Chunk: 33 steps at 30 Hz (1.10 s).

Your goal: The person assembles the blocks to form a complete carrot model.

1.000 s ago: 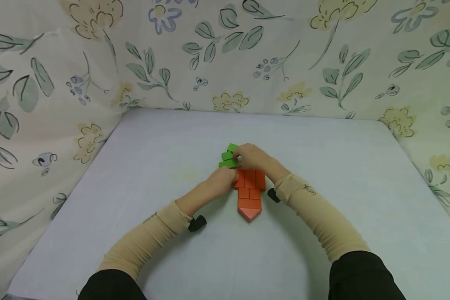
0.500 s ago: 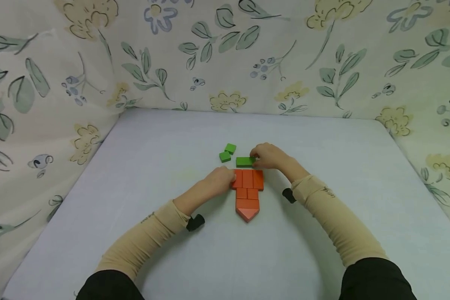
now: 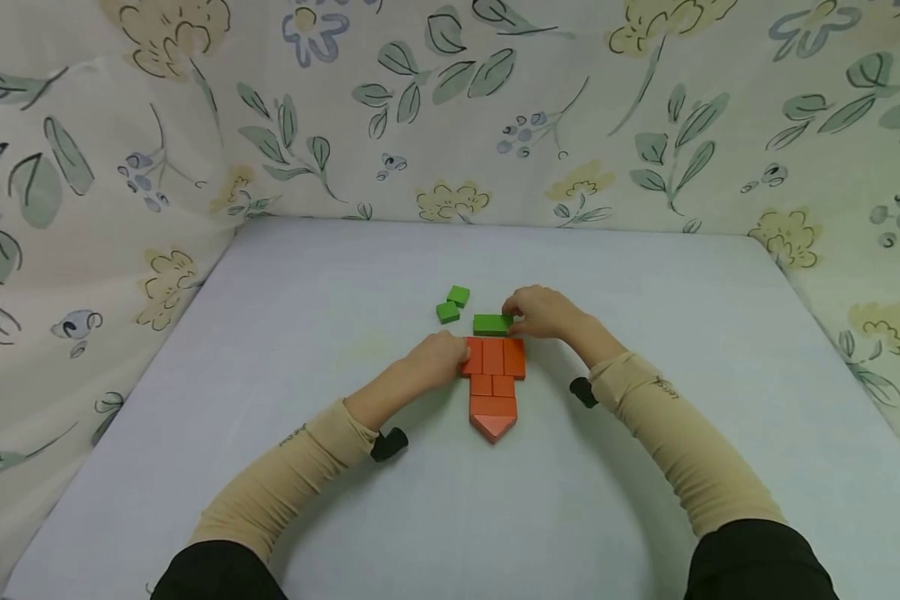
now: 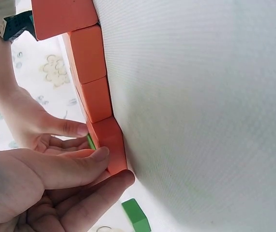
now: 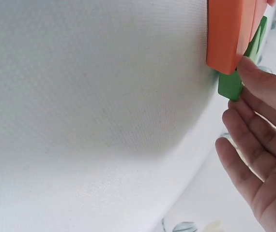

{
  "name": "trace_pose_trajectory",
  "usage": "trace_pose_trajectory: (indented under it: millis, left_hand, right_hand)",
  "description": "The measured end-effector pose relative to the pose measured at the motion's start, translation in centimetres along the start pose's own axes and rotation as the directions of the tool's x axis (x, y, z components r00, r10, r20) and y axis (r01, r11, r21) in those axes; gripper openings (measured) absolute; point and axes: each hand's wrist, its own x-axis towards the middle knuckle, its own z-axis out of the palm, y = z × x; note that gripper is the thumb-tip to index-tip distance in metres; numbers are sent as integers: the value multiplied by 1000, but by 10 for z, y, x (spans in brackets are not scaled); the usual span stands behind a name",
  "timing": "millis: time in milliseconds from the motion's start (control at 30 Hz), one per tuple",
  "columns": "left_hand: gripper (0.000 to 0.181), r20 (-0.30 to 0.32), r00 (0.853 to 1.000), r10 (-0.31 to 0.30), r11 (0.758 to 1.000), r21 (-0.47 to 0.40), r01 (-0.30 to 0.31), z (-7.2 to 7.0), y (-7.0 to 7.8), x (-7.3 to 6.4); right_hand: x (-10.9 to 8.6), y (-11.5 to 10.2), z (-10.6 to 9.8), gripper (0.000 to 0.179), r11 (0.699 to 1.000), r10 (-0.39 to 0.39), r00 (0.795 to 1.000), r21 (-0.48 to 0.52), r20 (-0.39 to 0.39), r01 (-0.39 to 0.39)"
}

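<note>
Flat orange blocks (image 3: 492,357) lie fitted together as an arrow shape whose pointed block (image 3: 493,428) faces me. At the upper left corner of this shape, my left hand (image 3: 437,360) holds an orange block (image 4: 110,145) with thumb and index finger. Just behind the wide orange row lies a long green block (image 3: 489,325). Its right end is pinched between the thumb and a finger of my right hand (image 3: 543,312), while the other fingers spread apart in the right wrist view. Two small green blocks (image 3: 447,312) sit to the left of the long one, touching at a corner.
A white-covered table (image 3: 345,275) lies under everything. Floral cloth (image 3: 450,108) hangs behind it and along both sides. Dark wrist cameras (image 3: 389,444) stick out under the sleeves.
My right hand has moved right from the green pile, and the long green block now lies behind the orange row, apart from the small ones. My left hand has stayed at the orange corner.
</note>
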Motion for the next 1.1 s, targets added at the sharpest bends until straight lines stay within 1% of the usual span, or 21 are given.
trace_pose_trajectory:
  millis: [167,367,533,600,700,800,933,1033,1100]
  left_hand:
    - [25,-11,1000,19,1000,2,-19,0,-1,1]
    - [26,-10,1000,18,999,-33,-18,0,-3,2]
    - [16,-28,999,-36,995,-90,34,1,-5,6]
    - [15,-43,997,-59,992,-114,53,1,-6,7]
    - [11,-60,996,-70,990,-125,62,2,-8,9]
    - [9,-71,995,-65,990,-134,55,3,-11,10]
    - [8,-95,994,-44,989,-144,30,3,-13,9]
    - [22,-111,993,-44,987,-155,26,3,-14,8]
    - [33,-111,993,-51,987,-160,33,4,-14,8]
  right_hand:
    - [1,0,1,30,1000,-6,1000,24,13,6]
    - [2,0,0,28,999,-18,1000,42,25,17]
    - [4,3,1,27,996,-18,999,93,41,14]
    - [5,3,2,25,993,-18,999,119,34,14]
    - [6,2,4,21,989,-22,1000,144,12,20]
    - [6,1,5,19,988,-18,1000,150,-1,18]
    - [7,0,4,19,989,-5,1000,151,19,2]
    - [8,-1,2,20,991,-11,1000,136,24,7]
    - [11,-3,0,19,991,-13,1000,133,13,11]
